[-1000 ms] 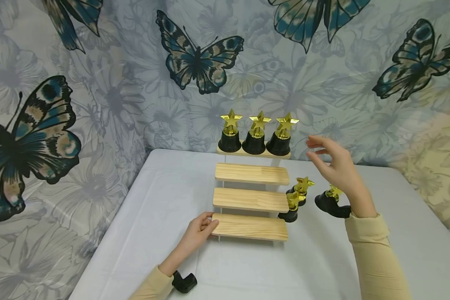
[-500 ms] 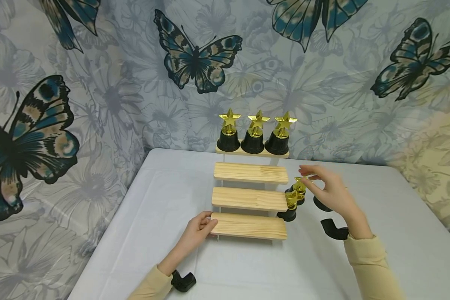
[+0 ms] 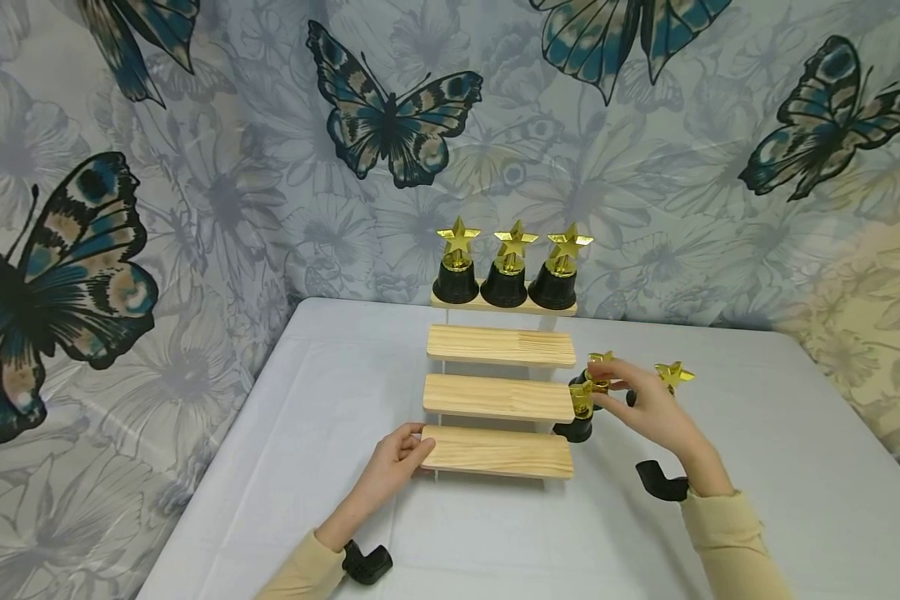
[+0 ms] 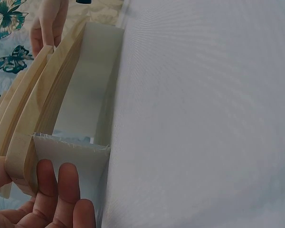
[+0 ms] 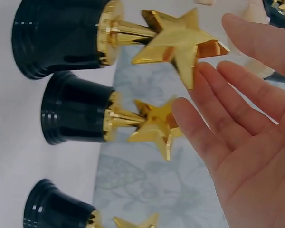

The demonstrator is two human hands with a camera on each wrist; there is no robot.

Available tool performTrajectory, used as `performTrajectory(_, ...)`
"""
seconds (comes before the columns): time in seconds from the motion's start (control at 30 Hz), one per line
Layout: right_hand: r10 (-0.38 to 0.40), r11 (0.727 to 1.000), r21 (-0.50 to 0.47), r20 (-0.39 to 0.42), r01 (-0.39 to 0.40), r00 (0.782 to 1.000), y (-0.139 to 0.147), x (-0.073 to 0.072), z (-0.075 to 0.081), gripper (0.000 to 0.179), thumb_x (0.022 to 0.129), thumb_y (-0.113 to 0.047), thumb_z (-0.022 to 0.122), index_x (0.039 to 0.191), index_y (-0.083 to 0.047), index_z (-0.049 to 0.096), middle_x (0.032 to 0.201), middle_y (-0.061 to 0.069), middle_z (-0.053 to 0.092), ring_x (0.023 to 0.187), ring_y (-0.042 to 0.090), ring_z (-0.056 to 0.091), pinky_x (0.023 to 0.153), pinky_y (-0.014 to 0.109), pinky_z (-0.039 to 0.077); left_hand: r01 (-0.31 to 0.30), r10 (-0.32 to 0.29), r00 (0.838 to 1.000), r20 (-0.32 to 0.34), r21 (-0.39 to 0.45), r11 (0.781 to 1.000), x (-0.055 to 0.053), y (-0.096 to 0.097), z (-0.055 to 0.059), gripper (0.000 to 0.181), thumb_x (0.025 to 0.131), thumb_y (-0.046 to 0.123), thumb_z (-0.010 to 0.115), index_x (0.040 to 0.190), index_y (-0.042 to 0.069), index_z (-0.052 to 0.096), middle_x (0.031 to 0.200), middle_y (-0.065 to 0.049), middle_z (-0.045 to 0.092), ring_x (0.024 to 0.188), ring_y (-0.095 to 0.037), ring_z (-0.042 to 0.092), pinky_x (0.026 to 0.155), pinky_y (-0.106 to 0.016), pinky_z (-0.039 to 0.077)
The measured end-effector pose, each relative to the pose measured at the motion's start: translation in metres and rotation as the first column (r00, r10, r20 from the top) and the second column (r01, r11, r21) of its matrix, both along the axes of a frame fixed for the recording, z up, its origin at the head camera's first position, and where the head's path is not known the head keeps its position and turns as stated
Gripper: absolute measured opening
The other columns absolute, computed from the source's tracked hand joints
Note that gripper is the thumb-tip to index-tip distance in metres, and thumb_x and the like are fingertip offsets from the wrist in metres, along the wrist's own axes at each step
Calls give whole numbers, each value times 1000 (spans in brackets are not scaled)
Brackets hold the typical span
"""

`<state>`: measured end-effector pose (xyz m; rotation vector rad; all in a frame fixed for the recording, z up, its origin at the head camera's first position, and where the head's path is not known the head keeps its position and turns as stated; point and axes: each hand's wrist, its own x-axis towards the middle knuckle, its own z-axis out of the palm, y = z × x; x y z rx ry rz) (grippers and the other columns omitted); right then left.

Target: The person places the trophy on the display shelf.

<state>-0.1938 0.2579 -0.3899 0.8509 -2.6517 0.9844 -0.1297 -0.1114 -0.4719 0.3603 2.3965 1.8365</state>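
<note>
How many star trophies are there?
6: three trophies on the top shelf; two trophies on the table just right of the shelves; one trophy farther right. More could be hidden.

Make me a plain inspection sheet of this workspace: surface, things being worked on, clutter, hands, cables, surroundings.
Surface: white-covered table.
Job's things: wooden shelf with four tiers; three star trophies on the top tier; three more trophies on the table, right of the shelf.
Clutter: nothing seen.
Hands: left hand grips the left end of the bottom tier; right hand is at the star of a trophy on the table; whether it touches is unclear.
Cables: nothing seen.
Surroundings: floral backdrop with large butterflies.
</note>
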Motion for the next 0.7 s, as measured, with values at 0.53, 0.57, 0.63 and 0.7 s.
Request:
performTrajectory(0.53, -30, 999, 18, 40, 30, 999, -1, -4, -24, 36, 85, -6, 67, 119, 2, 57, 112, 15, 61, 90, 25, 61, 77, 41, 49, -2, 2, 1000, 20, -5, 1000, -1, 1, -1, 47, 96, 23, 54, 126, -12, 45, 82, -7, 64, 65, -23, 62, 52, -22, 41)
performTrajectory(0.57, -27, 999, 17, 32, 27, 999, -1, -4, -25, 36, 85, -5, 67, 118, 3, 58, 111, 15, 61, 89, 24, 61, 76, 40, 49, -3, 3, 1000, 22, -4, 1000, -1, 1, 0, 46, 96, 21, 54, 126, -12, 45, 82, -8, 64, 65, -24, 62, 52, -22, 41)
performTrajectory(0.63, -23, 1000, 14, 15, 23, 1000, -2, -5, -26, 35, 85, -3, 67, 118, 4, 58, 110, 15, 62, 87, 22, 61, 76, 38, 50, -6, 6, 1000, 25, -6, 1000, 1, 2, 4, 44, 96, 17, 53, 126, -13, 44, 82, -9, 64, 66, -28, 62, 52, -22, 41)
performTrajectory(0.7, -20, 1000, 10, 2, 20, 1000, -2, -6, -27, 34, 84, -1, 67, 117, 4, 58, 109, 14, 62, 86, 21, 61, 76, 37, 50, -3, 3, 1000, 19, -2, 1000, 3, 3, 12, 41, 96, 14, 53, 124, -15, 44, 82, -11, 64, 67, -32, 63, 53, -24, 43)
